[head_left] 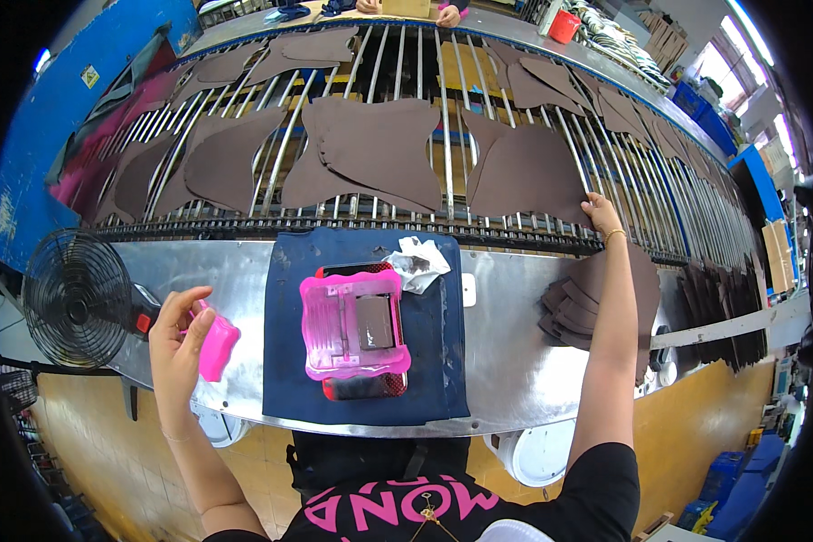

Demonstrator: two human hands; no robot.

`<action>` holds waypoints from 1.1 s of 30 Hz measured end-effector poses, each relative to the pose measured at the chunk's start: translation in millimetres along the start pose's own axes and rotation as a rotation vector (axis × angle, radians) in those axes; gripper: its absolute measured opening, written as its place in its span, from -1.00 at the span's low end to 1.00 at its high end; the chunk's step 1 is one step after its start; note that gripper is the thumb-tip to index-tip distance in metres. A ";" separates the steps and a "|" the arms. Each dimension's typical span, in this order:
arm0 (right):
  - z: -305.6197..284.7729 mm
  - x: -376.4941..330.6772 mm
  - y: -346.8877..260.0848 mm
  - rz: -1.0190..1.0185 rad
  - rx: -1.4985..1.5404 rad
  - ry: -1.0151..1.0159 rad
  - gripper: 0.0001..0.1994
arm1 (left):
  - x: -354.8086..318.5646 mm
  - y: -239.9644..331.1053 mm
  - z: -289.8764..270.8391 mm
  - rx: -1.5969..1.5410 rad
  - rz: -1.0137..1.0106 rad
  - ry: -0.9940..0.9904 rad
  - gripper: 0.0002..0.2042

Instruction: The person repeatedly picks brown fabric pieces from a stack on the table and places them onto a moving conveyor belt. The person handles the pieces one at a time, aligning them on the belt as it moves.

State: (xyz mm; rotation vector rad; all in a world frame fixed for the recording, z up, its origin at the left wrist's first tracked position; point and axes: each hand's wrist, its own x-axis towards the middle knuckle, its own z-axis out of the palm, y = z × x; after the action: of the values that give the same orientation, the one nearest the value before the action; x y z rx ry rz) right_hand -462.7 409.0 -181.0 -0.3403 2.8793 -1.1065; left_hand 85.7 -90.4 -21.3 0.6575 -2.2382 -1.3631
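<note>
My right hand (603,217) reaches out to the roller conveyor (449,154). Its fingers pinch the right edge of a brown fabric panel (533,172), which lies on the bars overlapping another piece. On the left, my left hand (179,336) is raised with its fingers apart, beside a bright pink flat piece (218,348) on the metal table. Between my arms, a pink translucent tray (321,330) rests on a red and black object (393,384) and holds a brown block (376,322). A dark blue cloth (289,379) lies beneath them.
A black fan (77,298) stands at the left. Crumpled white tissue (417,264) lies by the tray. Stacked brown pieces (574,303) sit under my right forearm, with more hanging pieces (723,307) farther right. Another person's hands (449,16) show across the conveyor.
</note>
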 end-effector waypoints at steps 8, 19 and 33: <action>-8.3 -70.5 -93.7 -0.154 -0.094 0.223 -0.64 | -5.3 6.0 -0.9 -0.039 -0.037 0.033 -0.79; -86.1 -296.7 14.0 0.302 -0.703 0.402 -0.30 | 1.3 -1.5 19.0 -0.195 -0.067 0.010 -0.78; -115.4 -281.0 50.6 0.589 -0.401 0.303 -0.28 | -22.5 -8.1 13.8 -0.254 -0.083 0.041 -0.69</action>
State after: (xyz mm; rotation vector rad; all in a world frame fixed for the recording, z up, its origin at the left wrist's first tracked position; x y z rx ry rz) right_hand -211.4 582.4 -140.6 0.6893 3.1014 -0.5130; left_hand 96.8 -70.6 -37.1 0.6875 -1.9799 -1.6249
